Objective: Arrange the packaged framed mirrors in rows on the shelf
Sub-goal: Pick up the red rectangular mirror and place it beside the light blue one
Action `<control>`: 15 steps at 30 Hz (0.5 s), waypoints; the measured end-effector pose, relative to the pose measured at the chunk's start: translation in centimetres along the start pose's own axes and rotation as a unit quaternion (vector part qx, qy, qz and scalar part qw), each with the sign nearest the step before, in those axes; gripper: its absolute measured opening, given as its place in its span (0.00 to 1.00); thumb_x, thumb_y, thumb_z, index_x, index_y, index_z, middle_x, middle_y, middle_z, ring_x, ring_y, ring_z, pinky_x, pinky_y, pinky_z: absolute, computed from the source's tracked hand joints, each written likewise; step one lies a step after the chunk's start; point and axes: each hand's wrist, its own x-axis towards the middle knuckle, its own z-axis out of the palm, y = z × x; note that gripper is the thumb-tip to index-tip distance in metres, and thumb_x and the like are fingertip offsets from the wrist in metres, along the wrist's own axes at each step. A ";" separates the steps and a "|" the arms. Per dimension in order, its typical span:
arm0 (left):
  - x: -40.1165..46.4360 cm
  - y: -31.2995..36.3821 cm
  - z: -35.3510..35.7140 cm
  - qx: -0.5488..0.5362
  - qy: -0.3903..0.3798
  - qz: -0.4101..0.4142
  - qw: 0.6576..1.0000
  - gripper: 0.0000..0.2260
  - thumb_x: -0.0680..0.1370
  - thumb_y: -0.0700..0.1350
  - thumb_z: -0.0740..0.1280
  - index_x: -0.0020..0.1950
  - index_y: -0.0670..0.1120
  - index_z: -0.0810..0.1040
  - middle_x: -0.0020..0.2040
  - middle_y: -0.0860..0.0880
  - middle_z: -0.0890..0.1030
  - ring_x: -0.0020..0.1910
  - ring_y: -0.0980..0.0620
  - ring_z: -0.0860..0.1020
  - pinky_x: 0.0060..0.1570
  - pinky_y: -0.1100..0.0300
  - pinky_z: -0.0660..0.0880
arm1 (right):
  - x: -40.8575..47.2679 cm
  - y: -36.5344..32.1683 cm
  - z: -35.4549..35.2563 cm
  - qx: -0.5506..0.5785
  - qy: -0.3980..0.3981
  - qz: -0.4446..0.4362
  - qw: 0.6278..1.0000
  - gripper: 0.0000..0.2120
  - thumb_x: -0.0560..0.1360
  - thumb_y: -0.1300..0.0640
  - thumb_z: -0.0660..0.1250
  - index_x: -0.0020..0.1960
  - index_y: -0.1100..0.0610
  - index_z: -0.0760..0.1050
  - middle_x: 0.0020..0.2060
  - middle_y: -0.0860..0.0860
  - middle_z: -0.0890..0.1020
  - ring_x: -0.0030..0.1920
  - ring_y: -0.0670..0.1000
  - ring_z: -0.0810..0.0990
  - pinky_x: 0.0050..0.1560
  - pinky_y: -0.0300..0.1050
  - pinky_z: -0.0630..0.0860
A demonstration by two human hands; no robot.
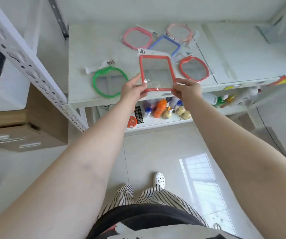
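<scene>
Both my hands hold a red rectangular framed mirror (156,73) in clear packaging at its near edge, over the front of the white shelf (87,54). My left hand (135,87) grips the near left corner and my right hand (186,88) the near right corner. On the shelf lie a green apple-shaped mirror (110,81) to the left, a red apple-shaped mirror (194,69) to the right, and behind them a pink mirror (137,37), a blue rectangular mirror (165,44) and a pale pink mirror (179,31).
A perforated white shelf upright (26,61) slants at the left. The lower shelf (156,120) holds bottles, an orange bottle (160,108) and a round orange tin (131,121). A cardboard box (23,135) sits at the left on the tiled floor. Coloured items (283,79) lie at the shelf's right edge.
</scene>
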 end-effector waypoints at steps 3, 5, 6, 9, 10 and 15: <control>-0.9 -0.8 3.3 0.025 -0.030 0.004 0.999 0.25 0.75 0.36 0.68 0.71 0.48 0.70 0.44 0.50 0.81 0.41 0.52 0.79 0.50 0.60 0.79 | -0.3 0.2 -4.0 -0.013 0.036 0.006 0.999 0.12 0.73 0.69 0.69 0.55 0.63 0.80 0.36 0.55 0.82 0.36 0.52 0.82 0.51 0.45 0.82; -1.4 -1.3 5.7 0.032 -0.050 -0.001 0.998 0.24 0.75 0.36 0.69 0.70 0.50 0.72 0.43 0.51 0.82 0.41 0.51 0.79 0.45 0.61 0.78 | -0.6 0.4 -6.7 -0.006 0.054 0.006 0.998 0.11 0.72 0.69 0.69 0.53 0.62 0.81 0.35 0.56 0.82 0.37 0.54 0.82 0.55 0.50 0.80; -1.6 -1.7 7.0 0.033 -0.060 -0.007 0.998 0.24 0.75 0.37 0.69 0.69 0.51 0.72 0.43 0.51 0.82 0.42 0.50 0.79 0.45 0.60 0.78 | -0.8 0.5 -8.1 0.004 0.065 0.008 0.998 0.12 0.72 0.69 0.69 0.55 0.63 0.80 0.36 0.56 0.82 0.36 0.54 0.82 0.54 0.49 0.81; -2.2 -3.3 11.2 0.032 -0.090 -0.021 0.995 0.23 0.75 0.36 0.69 0.69 0.51 0.73 0.44 0.53 0.83 0.48 0.50 0.80 0.57 0.57 0.78 | -1.3 0.5 -12.8 0.034 0.089 0.006 0.995 0.13 0.73 0.69 0.68 0.58 0.65 0.79 0.40 0.56 0.83 0.36 0.50 0.83 0.46 0.40 0.83; -2.5 -4.0 12.7 0.039 -0.099 -0.022 0.994 0.23 0.75 0.36 0.69 0.69 0.51 0.73 0.43 0.54 0.83 0.49 0.51 0.81 0.58 0.57 0.78 | -1.4 0.4 -14.5 0.041 0.094 0.005 0.995 0.13 0.74 0.69 0.68 0.58 0.64 0.79 0.41 0.56 0.82 0.36 0.50 0.83 0.45 0.38 0.83; -3.8 -7.2 21.3 0.064 -0.140 -0.034 0.987 0.24 0.76 0.36 0.68 0.70 0.50 0.72 0.43 0.54 0.82 0.39 0.56 0.80 0.39 0.69 0.77 | -0.3 0.7 -24.2 0.051 0.122 0.013 0.991 0.14 0.73 0.69 0.69 0.58 0.62 0.79 0.44 0.57 0.82 0.36 0.49 0.83 0.45 0.38 0.83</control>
